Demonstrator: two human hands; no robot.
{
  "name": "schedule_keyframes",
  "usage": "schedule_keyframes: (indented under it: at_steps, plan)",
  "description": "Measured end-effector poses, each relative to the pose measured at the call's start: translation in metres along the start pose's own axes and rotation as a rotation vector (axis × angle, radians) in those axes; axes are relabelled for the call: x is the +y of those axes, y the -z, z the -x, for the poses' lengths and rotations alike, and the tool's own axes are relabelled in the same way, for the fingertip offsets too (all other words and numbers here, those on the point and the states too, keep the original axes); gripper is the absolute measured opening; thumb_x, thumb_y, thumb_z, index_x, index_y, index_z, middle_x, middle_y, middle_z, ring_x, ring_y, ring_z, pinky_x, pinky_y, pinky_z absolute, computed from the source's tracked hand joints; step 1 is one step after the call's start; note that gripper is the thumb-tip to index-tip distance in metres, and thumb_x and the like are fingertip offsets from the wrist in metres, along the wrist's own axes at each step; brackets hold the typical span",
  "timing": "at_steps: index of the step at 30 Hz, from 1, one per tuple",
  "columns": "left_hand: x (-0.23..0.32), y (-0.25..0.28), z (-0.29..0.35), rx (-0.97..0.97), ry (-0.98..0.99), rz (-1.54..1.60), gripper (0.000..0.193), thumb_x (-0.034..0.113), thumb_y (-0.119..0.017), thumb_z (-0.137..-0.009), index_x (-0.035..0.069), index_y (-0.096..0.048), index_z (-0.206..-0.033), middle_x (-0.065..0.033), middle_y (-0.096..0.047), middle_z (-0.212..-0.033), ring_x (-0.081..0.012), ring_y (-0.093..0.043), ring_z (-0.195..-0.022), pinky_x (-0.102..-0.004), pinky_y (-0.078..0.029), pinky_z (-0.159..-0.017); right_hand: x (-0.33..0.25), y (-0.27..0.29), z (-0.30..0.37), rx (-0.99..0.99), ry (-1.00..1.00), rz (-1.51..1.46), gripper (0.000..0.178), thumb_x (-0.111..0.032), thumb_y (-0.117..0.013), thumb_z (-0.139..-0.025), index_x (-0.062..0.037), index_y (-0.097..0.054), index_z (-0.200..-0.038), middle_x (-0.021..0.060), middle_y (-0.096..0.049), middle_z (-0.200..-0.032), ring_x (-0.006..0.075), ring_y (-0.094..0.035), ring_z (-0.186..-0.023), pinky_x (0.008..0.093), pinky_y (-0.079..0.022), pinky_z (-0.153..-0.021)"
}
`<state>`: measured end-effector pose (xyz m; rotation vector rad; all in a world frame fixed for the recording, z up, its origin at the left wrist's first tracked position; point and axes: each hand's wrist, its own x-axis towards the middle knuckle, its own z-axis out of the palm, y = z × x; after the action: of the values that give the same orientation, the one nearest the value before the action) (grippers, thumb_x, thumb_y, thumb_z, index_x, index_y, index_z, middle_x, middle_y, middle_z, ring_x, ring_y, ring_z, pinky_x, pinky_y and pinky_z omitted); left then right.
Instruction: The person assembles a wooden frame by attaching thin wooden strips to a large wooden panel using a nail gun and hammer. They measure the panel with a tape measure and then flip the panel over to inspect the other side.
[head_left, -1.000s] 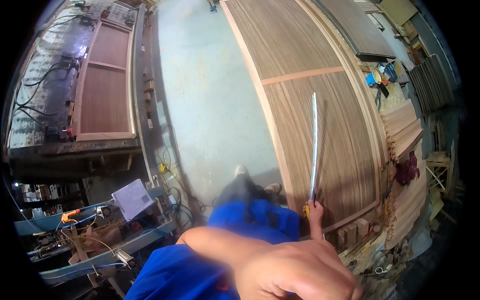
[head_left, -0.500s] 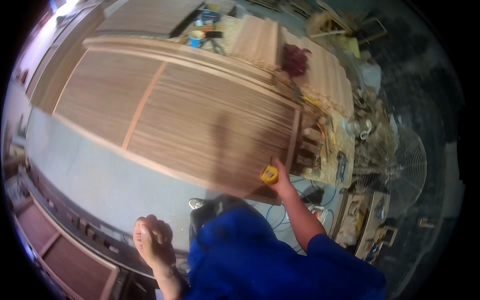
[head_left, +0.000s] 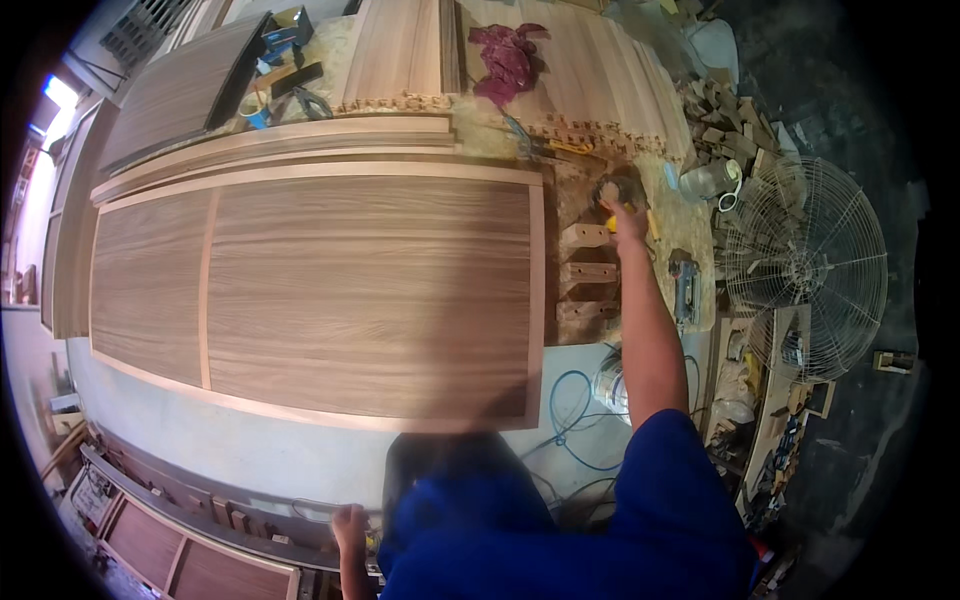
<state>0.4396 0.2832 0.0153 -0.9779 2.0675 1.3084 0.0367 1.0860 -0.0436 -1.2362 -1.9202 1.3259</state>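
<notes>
My right hand (head_left: 630,225) reaches out over the tool-strewn end of the workbench. Its fingers are closed around a yellow tape measure (head_left: 612,223), mostly hidden by the hand. Just beyond the fingers lies a dark, roundish thing (head_left: 612,190) I cannot make out. Drilled wooden blocks (head_left: 588,272) sit in a row left of my forearm. Low beside my body, my left hand (head_left: 350,522) is closed, with nothing visible in it. A large framed wood panel (head_left: 370,290) lies flat in front of me, touched by neither hand.
Boards (head_left: 395,55), a dark red cloth (head_left: 508,62) and a blue cup (head_left: 257,115) rest on the far side. A power tool (head_left: 685,290) lies right of my forearm. A wire-caged fan (head_left: 805,265) stands farther right. Blue hose (head_left: 570,425) coils on the floor.
My right hand has moved from the panel's near right corner outward to the tools, carrying the tape measure. My left hand has dropped closer to my body. The view has turned.
</notes>
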Motion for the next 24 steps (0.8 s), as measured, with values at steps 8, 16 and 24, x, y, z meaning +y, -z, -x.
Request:
schedule_keyframes:
  at_steps: [8, 16, 24]
  plan:
    - [-0.059, -0.013, 0.055, 0.074, 0.209, -0.065, 0.029, 0.022, -0.065, -0.093, -0.004, -0.064, -0.08, -0.0094, -0.066, -0.066, -0.0162, -0.064, -0.061, -0.0347, -0.051, -0.057, 0.066, 0.065, -0.073, -0.076, -0.476, -0.259, 0.068, -0.038, -0.08, -0.088, 0.0048, -0.056, -0.135, 0.0169, -0.062, -0.126, 0.0293, -0.064, -0.11, 0.0427, -0.057, -0.085]
    - [-0.016, -0.012, 0.057, 0.052, 0.19, -0.4, 0.041, 0.041, -0.065, -0.097, 0.002, -0.074, -0.109, -0.0183, -0.076, -0.102, -0.032, -0.073, -0.098, -0.0434, -0.056, -0.089, 0.045, 0.015, 0.018, -0.388, 0.358, 0.159, 0.029, -0.021, -0.061, -0.104, 0.0023, -0.069, -0.12, 0.0138, -0.071, -0.112, 0.025, -0.067, -0.097, 0.0355, -0.056, -0.083]
    - [-0.066, -0.011, 0.045, 0.024, 0.169, -0.054, 0.042, 0.045, -0.06, -0.101, 0.01, -0.071, -0.122, -0.0198, -0.073, -0.116, -0.0366, -0.07, -0.108, -0.0491, -0.055, -0.094, -0.084, -0.127, 0.489, -1.193, 0.451, -0.081, 0.011, 0.0, -0.056, -0.095, -0.0054, -0.062, -0.103, 0.0011, -0.057, -0.092, 0.0111, -0.054, -0.073, 0.0256, -0.047, -0.066]
